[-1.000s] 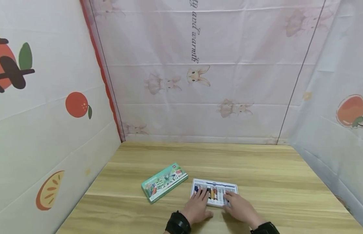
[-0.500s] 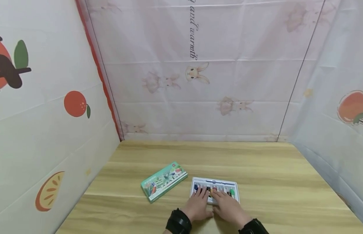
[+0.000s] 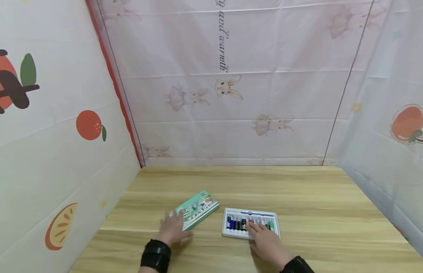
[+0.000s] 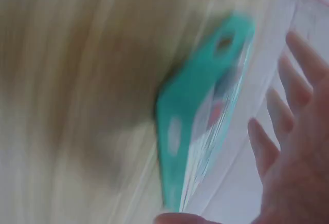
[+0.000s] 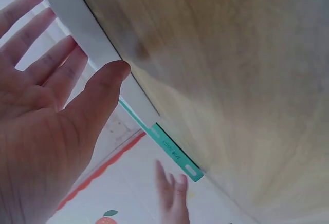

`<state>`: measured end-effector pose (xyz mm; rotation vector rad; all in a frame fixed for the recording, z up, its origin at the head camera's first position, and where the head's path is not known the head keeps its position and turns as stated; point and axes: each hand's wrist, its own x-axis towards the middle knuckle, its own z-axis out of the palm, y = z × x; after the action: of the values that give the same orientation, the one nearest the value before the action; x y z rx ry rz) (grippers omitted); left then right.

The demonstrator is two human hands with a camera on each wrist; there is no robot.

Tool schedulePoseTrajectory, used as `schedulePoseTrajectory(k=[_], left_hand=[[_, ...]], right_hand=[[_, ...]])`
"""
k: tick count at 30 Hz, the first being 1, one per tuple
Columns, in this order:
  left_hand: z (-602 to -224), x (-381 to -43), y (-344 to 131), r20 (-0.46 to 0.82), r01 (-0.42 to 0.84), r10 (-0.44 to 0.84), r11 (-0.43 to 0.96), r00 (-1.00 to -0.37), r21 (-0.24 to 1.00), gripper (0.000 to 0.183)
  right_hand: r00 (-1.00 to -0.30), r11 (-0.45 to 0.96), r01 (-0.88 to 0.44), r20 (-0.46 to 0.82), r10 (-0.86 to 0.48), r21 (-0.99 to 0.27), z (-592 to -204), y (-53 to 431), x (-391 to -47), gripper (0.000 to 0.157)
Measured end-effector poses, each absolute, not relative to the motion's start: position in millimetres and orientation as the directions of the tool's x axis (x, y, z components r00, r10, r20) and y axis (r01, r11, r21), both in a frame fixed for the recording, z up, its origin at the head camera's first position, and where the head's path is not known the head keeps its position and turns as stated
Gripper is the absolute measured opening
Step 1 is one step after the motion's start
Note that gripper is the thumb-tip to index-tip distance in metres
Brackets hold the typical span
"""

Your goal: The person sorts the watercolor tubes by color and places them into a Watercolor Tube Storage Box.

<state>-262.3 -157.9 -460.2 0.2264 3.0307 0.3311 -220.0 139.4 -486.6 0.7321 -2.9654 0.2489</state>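
A white tray of paint tubes lies on the table in front of the person, with a thin brush along its far side. My right hand rests on it with fingers extended over the tubes right of the middle. In the right wrist view its thumb is at the white side wall. To the left lies a green printed box, set at an angle. Over the near left end of this box reaches my left hand, fingers spread. The left wrist view shows that hand's fingers apart, beside the blurred box.
The wooden table carries both boxes near its front middle. Printed cloth walls enclose it at the back, left and right. Each wrist wears a black band.
My left hand has left the paint tray and moved left to the green box. My right hand first slid left across the tubes, then stayed there.
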Motion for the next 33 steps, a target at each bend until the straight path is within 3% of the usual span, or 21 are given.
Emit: schedulePoseTrajectory(k=[4,8,11,15,23,27,30,33], left_hand=[[-460,-259,-177,-0.160,0.074,0.119,0.961,-0.980,0.267,0.078],[-469,-260,-183,-0.157,0.079,0.149,0.920,-0.976,0.384,0.068],[-475,-257,-194,-0.145,0.092,0.164,0.908,-0.976,0.409,0.066],[-479,-251,-210,-0.186,0.095,0.203,0.879,-0.961,0.466,0.067],[-471,-242,-227,-0.216,0.118,0.270,0.837,-0.938,0.534,0.067],[-472,-241,-229,-0.242,0.110,0.277,0.837,-0.930,0.536,0.066],[-472,-241,-227,-0.248,0.108,0.281,0.833,-0.927,0.543,0.064],[-471,-242,-224,-0.234,0.134,0.315,0.813,-0.920,0.567,0.063]], right_hand=[[-0.871,0.858,-0.490,0.132,-0.474,-0.154,-486,145,-222,0.053],[-0.871,0.847,-0.485,0.205,-0.446,-0.219,-486,160,-225,0.054],[-0.907,0.868,-0.410,0.225,-0.356,-0.281,-488,174,-221,0.056],[-0.947,0.902,-0.317,0.160,-0.280,-0.293,-494,195,-213,0.060],[-0.897,0.851,-0.442,0.150,-0.416,-0.283,-498,194,-212,0.063],[-0.901,0.867,-0.434,0.093,-0.424,-0.244,-492,187,-211,0.058],[-0.895,0.873,-0.446,0.127,-0.429,-0.198,-486,183,-216,0.055],[-0.894,0.868,-0.445,0.167,-0.416,-0.219,-483,186,-225,0.064]])
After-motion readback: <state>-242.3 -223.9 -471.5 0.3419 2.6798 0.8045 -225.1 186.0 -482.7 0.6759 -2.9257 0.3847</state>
